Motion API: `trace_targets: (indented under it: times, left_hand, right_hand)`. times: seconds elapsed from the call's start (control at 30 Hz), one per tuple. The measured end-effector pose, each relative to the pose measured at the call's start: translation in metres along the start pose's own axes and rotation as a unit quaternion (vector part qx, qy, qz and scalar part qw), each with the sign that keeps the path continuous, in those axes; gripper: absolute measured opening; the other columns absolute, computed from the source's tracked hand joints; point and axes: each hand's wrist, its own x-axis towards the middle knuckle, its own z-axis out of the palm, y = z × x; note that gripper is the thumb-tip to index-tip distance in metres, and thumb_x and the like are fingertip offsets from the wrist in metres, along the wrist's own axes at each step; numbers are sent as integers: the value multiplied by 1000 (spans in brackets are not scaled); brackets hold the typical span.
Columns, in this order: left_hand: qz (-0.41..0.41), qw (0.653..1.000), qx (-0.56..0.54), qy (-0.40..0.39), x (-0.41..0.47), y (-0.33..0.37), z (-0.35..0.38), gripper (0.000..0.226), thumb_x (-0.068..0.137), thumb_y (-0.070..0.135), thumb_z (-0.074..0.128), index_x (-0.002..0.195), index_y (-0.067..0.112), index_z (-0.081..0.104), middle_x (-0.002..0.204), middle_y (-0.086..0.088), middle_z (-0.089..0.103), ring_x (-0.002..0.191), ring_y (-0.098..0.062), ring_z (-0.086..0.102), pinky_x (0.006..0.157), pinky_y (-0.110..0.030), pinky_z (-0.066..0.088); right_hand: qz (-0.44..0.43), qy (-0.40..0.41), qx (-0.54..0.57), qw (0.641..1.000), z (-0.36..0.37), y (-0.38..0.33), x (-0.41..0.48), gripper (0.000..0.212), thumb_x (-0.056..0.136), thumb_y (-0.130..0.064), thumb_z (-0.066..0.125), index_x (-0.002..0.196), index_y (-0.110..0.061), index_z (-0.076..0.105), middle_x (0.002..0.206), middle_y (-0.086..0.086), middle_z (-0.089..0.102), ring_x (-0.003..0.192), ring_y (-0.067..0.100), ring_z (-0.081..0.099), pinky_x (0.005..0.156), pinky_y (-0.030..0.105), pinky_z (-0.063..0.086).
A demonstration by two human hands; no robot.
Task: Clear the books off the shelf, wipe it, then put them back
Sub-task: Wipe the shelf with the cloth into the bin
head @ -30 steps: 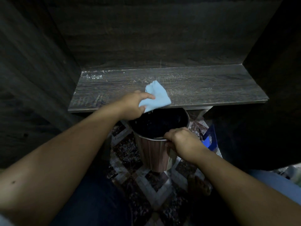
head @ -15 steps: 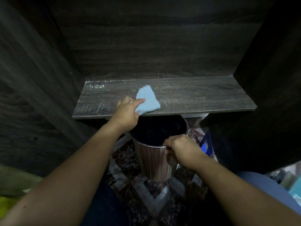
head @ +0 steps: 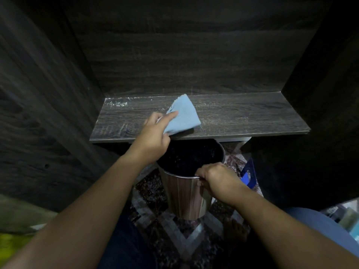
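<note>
Since half a second ago, the blue cloth [head: 184, 117] has slid from the front part of the shelf [head: 242, 117] deeper in, and its far tip now reaches the line where the board meets the back panel [head: 184, 55]. Our left hand [head: 153, 138] pinches the cloth's near left corner. The forefinger [head: 171, 115] lies straight along the top and the thumb is tucked under the edge. The cloth spreads up and to the right of that hand, and its lower edge sits close to the shelf's front lip.

Our right hand [head: 215, 179] is curled round the near rim of the metal bin [head: 184, 197], which sits just below the shelf's front edge. The far part of the rim is hidden under the board and the left wrist. The inside is too dark for us to make out any contents. A blue object [head: 245, 176] to the right of the bin is mostly hidden, and we cannot identify it.

White specks [head: 116, 103] lie in the shelf's rear left corner, well apart from the cloth. Bare board runs on both sides of the cloth, with the longer stretch to the right. The shelf ends against the left side panel [head: 48, 94] and the right side panel [head: 320, 94]. Tiled floor [head: 174, 232] shows below.
</note>
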Motion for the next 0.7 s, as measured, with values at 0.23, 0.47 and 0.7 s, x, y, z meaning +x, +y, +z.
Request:
trace_targets:
  times: [0.23,0.47,0.7]
  left_hand:
    - [-63,992,-24,-105,-3,-23,8,60,86,1,53,142,22,46,119,-6,46,115,-23,49,95,-15,29]
    - [-210,960,34,181,17,-57,-26,58,93,9,50,148,19,35,131,-19,37,121,-34,39,107,-30,27]
    - [-355,875,316,94,44,-99,-39,55,89,40,48,133,5,48,136,-20,34,128,-39,27,108,-47,25]
  right_hand:
    - [-9,3,-25,1000,3,-3,6,17,84,-15,59,99,-13,67,97,8,66,92,30,61,73,27,34]
    - [-22,8,-8,1000,16,-8,37,13,83,-17,57,91,-12,66,93,9,65,89,32,61,69,27,29]
    - [-28,2,4,1000,35,-8,64,9,78,-14,56,76,-11,64,77,6,63,74,28,61,66,23,27]
